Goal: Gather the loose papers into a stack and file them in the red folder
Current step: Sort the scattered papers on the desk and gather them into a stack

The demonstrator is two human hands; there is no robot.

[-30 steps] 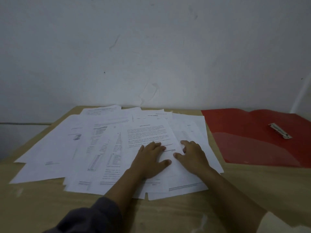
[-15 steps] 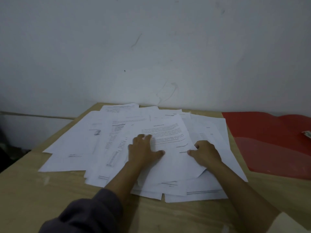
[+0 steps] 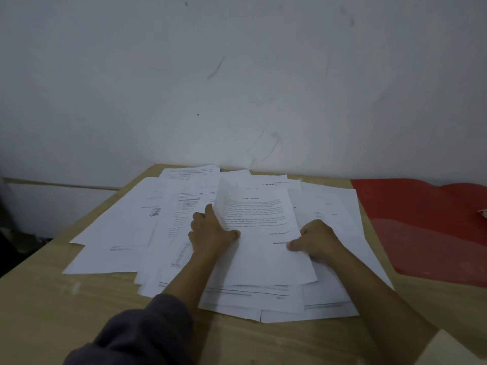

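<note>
Several white printed sheets [image 3: 126,227] lie spread and overlapping across a wooden table [image 3: 47,306]. One sheet of text [image 3: 258,233] sits on top in the middle, its far left corner lifted. My left hand [image 3: 209,231] grips its left edge, thumb on top and fingers under. My right hand [image 3: 317,239] pinches its right edge, thumb on the paper. The red folder [image 3: 427,222] lies open and flat at the right, apart from both hands, partly cut off by the frame.
A white wall rises right behind the table's far edge. A small pale clip [image 3: 482,214] rests on the folder at the frame's right edge. The table's left edge drops to a dark gap at the left.
Both hands went from lying flat on the pile to gripping the top sheet's side edges. The sheet's far left corner has risen. The view has shifted left.
</note>
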